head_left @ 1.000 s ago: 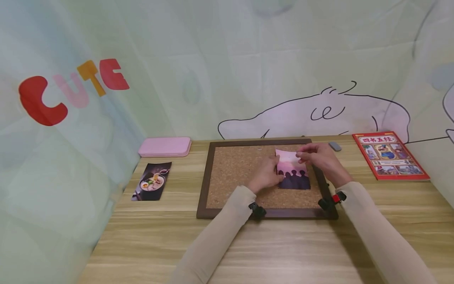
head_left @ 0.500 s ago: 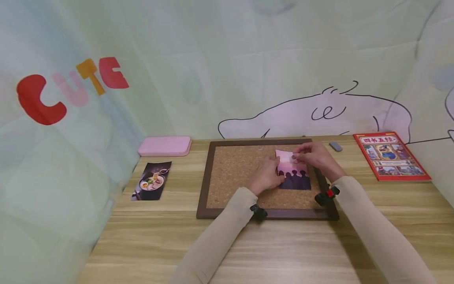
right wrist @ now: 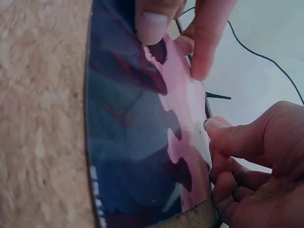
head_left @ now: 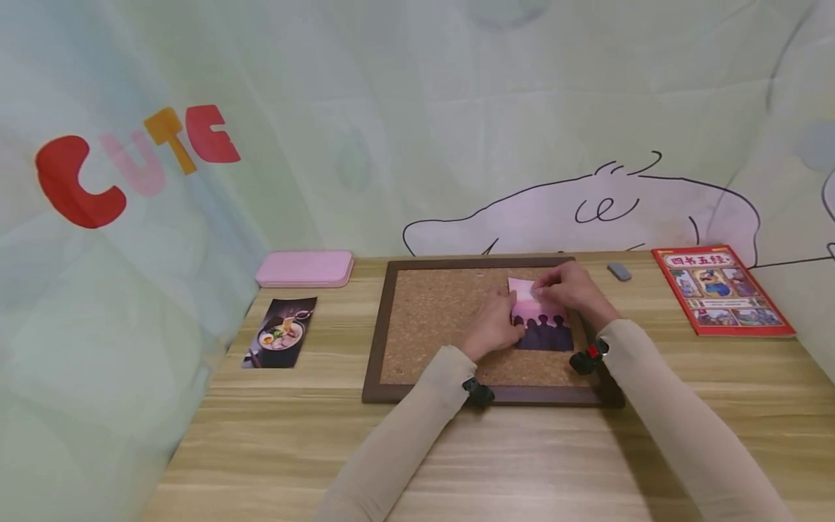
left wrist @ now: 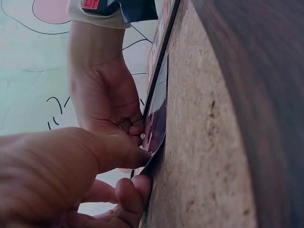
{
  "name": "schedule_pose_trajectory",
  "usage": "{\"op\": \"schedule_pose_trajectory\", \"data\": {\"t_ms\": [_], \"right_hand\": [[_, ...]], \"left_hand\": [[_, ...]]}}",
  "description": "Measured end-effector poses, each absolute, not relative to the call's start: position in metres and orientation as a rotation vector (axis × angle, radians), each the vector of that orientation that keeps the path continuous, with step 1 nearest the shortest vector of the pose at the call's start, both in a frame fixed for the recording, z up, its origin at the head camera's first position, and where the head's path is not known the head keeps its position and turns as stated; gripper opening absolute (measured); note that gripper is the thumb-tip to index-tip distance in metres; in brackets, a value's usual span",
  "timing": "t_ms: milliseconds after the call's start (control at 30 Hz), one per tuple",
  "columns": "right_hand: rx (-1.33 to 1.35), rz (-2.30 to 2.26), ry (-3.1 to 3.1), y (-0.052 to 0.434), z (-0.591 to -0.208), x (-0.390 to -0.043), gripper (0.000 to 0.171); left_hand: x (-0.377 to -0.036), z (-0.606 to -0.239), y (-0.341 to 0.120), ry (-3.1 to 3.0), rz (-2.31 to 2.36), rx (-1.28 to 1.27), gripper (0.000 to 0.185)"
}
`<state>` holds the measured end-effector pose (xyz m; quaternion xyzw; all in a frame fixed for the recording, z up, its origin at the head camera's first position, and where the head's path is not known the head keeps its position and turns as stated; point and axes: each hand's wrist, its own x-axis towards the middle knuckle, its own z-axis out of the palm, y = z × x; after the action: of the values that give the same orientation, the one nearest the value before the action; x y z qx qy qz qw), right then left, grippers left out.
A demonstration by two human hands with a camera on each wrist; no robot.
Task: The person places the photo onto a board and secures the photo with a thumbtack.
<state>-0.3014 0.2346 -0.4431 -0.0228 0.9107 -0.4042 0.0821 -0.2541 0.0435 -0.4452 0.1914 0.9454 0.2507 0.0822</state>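
Left hand (head_left: 492,328) presses its fingertips on the left edge of a pink-and-purple photo card (head_left: 543,326) lying on a cork board (head_left: 430,326), pinning it flat; the wrist view shows thumb and fingers bearing on the card's edge rather than wrapping round it. Right hand (head_left: 566,288) hovers at the card's far end, its fingers curled and pinched together just above the pink top strip; whether they hold a pin cannot be told. The card lies with its long axis running away from the person, dark silhouettes nearest them, on the board's right half. On the table (head_left: 522,464) lie a ramen photo (head_left: 280,342), a pink case (head_left: 304,269), a small grey eraser (head_left: 619,271) and a red book (head_left: 720,288).
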Motion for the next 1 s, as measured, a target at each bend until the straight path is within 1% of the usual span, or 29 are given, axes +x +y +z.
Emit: {"op": "schedule_pose_trajectory", "data": {"t_ms": [233,600,1000], "right_hand": [[-0.065,-1.190,2.722,0.2316,-0.4450,-0.3010,0.017],[-0.024,-1.118,2.760,0.2284,-0.4414,-0.3015,0.018],[-0.041,-1.123,2.771,0.2299,-0.4426,-0.3019,0.018]], "left_hand": [[-0.2531,-0.4469,0.0450,2.814,0.743,0.534,0.071],[-0.2543,-0.4465,0.0457,2.816,0.745,0.545,0.071],[-0.2539,-0.4459,0.0459,2.815,0.744,0.543,0.072]]}}
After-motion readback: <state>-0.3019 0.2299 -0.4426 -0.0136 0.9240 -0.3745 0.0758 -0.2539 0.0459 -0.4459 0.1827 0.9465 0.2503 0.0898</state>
